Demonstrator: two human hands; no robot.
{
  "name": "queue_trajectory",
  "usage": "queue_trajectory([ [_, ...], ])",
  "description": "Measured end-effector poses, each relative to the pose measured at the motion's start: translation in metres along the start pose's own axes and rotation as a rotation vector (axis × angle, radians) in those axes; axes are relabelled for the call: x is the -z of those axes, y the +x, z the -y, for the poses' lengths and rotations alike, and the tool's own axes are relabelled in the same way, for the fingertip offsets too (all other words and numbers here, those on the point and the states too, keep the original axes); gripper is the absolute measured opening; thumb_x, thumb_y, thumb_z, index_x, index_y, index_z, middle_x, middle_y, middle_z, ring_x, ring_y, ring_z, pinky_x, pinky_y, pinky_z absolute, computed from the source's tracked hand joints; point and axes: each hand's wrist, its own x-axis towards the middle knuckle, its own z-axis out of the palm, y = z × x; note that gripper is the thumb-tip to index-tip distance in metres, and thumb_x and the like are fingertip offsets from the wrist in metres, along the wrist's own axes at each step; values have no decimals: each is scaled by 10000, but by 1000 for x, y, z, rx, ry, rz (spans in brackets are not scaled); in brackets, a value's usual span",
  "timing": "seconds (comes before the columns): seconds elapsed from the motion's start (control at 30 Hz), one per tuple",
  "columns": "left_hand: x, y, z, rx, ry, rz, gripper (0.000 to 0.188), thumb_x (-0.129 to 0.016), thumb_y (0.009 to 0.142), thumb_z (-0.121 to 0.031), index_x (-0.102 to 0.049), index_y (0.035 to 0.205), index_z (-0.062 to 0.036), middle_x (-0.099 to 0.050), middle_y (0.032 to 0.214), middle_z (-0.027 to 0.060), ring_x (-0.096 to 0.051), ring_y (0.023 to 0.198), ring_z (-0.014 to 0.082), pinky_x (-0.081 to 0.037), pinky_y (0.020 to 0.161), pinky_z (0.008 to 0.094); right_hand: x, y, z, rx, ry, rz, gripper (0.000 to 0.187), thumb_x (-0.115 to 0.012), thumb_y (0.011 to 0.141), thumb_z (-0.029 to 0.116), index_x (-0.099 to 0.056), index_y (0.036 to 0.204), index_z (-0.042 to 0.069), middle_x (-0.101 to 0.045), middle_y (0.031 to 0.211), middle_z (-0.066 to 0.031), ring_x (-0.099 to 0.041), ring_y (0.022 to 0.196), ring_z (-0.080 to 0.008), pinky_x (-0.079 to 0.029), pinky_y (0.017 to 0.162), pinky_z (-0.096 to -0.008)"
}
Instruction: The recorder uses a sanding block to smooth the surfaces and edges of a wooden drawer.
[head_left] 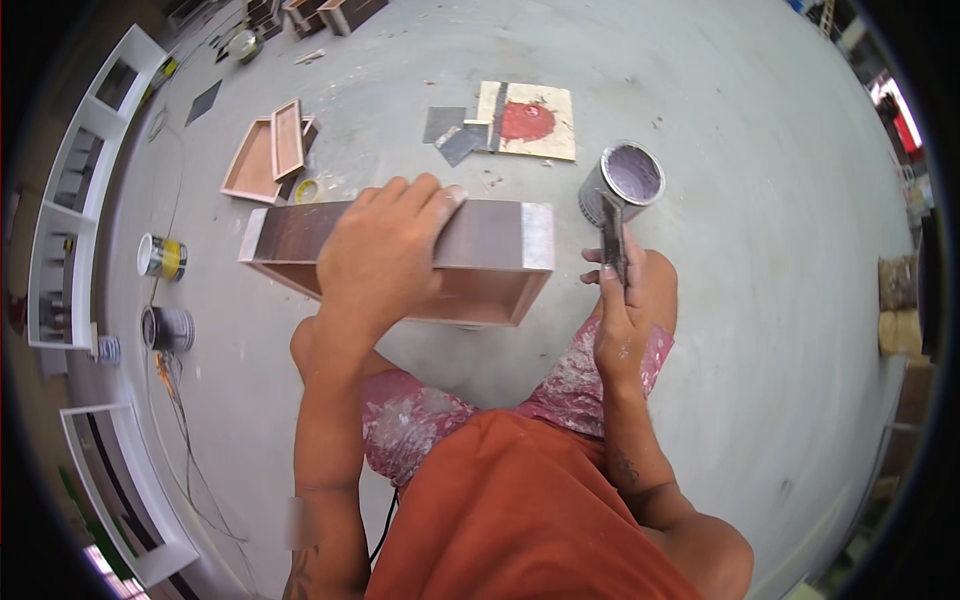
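My left hand point(385, 250) grips the upper side of a wooden drawer box point(485, 235), fingers over its far edge. The box stands on its side in front of my knees. Its outer face is dark brown with whitish ends, and the inside is bare reddish wood. In my right hand point(622, 320) is a narrow, dark, flat hand tool point(613, 240), pinched upright; I cannot tell whether it is a brush or a putty knife. The tool's tip overlaps the near rim of an open can point(635, 172) of purple-grey paint or filler in this view.
Beyond the box lie a board with red paste point(550, 122), dark sheets point(460, 145), a tape roll point(307, 190) and two stacked drawers point(250, 170). At left are a yellow-labelled can point(160, 257), a dark can point(168, 328), cables point(185, 430) and white frames point(55, 255).
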Motion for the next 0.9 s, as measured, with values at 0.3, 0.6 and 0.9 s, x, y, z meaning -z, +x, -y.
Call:
queue_trajectory([
  [0.3,2,1,-2,1,36,47,538,-726,682,21,-697,1207,-95,-657,1058,82,-651,984,326,-531,849,445,-22,-24,21,319,-240,143,572,-501,972,-46,-522,1543,-23,-438,1562,-217,-473,1384,-367,-390,1166,-442],
  [0.6,-3,8,0,-10,70,51,576,-702,671,40,-687,1229,-99,-647,1064,99,-642,978,349,-529,843,452,-28,-8,8,496,-319,168,609,-475,916,-118,-560,1509,-2,-468,1541,-236,-528,1261,-398,-436,1105,-439],
  [0.9,-5,8,-4,1,45,43,553,-700,680,38,-689,1215,-100,-640,1039,99,-640,952,353,-520,821,460,-28,2,-5,613,-333,156,652,-480,877,-141,-577,1501,22,-517,1497,-215,-556,1216,-383,-465,1055,-443],
])
